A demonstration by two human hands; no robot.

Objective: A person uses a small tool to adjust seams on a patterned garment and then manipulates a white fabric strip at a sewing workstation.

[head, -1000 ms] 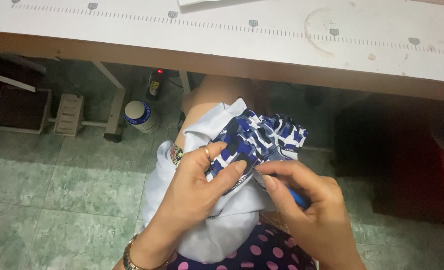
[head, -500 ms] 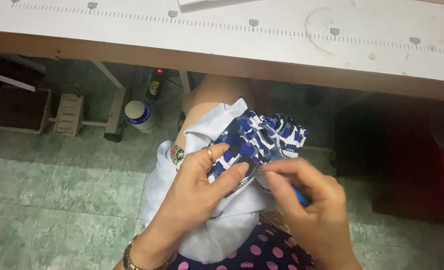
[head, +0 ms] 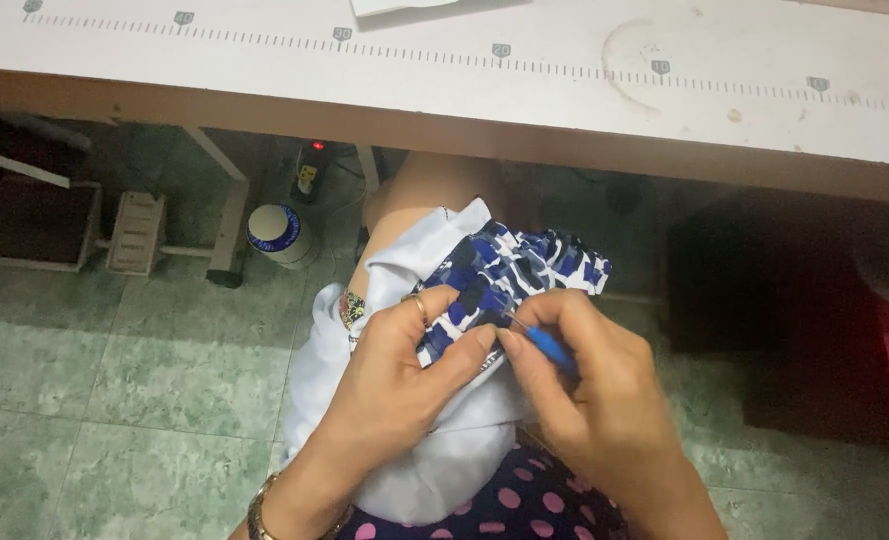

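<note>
Fabric bundle [head: 504, 275], blue-and-white patterned cloth joined to plain white cloth [head: 434, 440], lies on the person's lap below the front edge of the white work table [head: 564, 90].

Left hand [head: 404, 370]: closed on the bundle from its left side, thumb pressed along the patterned cloth's lower edge, fingers curled over the top fold. A ring shows on one finger; a gold-coloured bracelet [head: 259, 515] sits at the wrist, below the bundle.

Right hand [head: 594, 390]: at the bundle's right side, thumb and forefinger pinched together on a small blue-handled tool [head: 549, 348]. The tool's thin metal tip points into the patterned cloth, just beside the left thumb. Exact kind of tool cannot be told.

Surroundings, placed from the bundle:
- work table above, with a printed measuring scale along its top.
- dark skirt with pink dots [head: 504, 505] directly below, under the white cloth.
- white cylindrical container with blue band [head: 276, 232] to the left, on the green tiled floor [head: 114, 400].
- foot pedal [head: 136, 232] farther left, beside a table leg.
- power strip with a red light [head: 309, 165] up and left, under the table.
</note>
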